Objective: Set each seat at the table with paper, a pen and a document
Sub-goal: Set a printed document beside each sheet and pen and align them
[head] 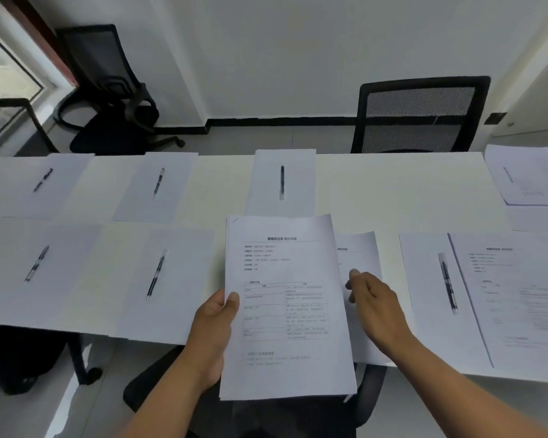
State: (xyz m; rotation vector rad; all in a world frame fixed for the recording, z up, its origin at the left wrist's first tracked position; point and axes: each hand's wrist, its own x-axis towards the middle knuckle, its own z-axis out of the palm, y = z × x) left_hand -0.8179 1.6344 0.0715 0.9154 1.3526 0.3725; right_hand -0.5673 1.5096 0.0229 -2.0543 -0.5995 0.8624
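Observation:
My left hand (214,330) grips a stack of printed documents (285,308) by its left edge, held above the table's near side. My right hand (374,305) rests with loosely curled fingers on another printed document (361,248) that lies on the white table (393,184) behind the stack. Several blank sheets lie along both sides of the table, each with a pen on it, such as the sheet (282,184) straight ahead with its pen (282,181). At the near right, a sheet with a pen (448,282) has a document (519,295) beside it.
A black mesh chair (419,115) stands at the far side on the right. Two more black chairs (108,90) stand back left near a window. A chair seat (159,387) sits below my arms. Another document (525,175) lies at the far right.

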